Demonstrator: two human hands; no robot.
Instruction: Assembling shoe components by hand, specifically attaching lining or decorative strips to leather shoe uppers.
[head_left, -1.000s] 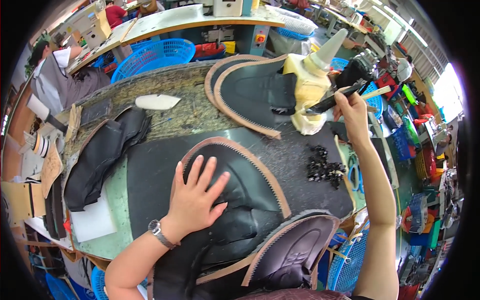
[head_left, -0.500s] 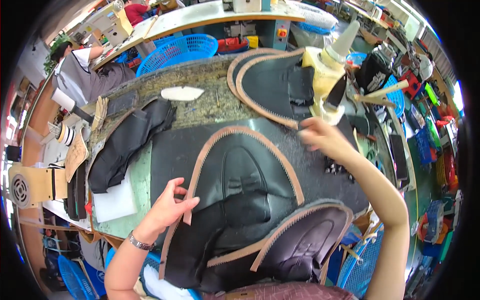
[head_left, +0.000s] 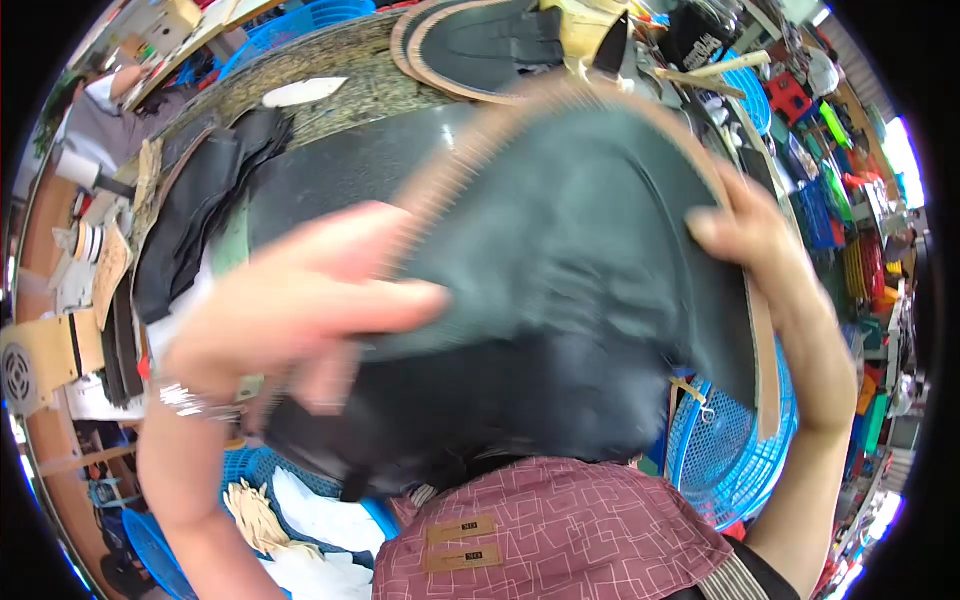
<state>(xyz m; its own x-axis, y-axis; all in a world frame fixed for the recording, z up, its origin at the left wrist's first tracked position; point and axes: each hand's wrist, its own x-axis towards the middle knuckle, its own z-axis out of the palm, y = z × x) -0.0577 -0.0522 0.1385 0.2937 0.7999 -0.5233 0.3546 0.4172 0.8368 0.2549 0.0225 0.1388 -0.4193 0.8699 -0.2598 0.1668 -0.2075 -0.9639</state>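
Note:
Raised in front of me is a black leather shoe upper [head_left: 590, 230], its curved rim edged with a tan toothed strip. My right hand [head_left: 755, 235] grips the right rim, thumb on the face and fingers behind. My left hand [head_left: 300, 290], blurred, is closed on the left side with its thumb lying over the leather. The lower part of the piece is folded, dark and smeared by motion. Two similar uppers [head_left: 480, 50] lie overlapped at the far side of the bench. Whatever lies behind the raised upper is hidden.
A dark board [head_left: 330, 170] covers part of the worn bench. At its left lies a folded black piece [head_left: 195, 210]; a white sole-shaped piece [head_left: 303, 92] sits beyond. A yellow stand [head_left: 587, 35] stands far right. Blue baskets [head_left: 715, 440] flank my lap. Another person [head_left: 110, 120] sits far left.
The upper has been lifted off the board toward me. My right hand has come down from the far uppers to its right rim. The view has tipped lower, showing my patterned apron.

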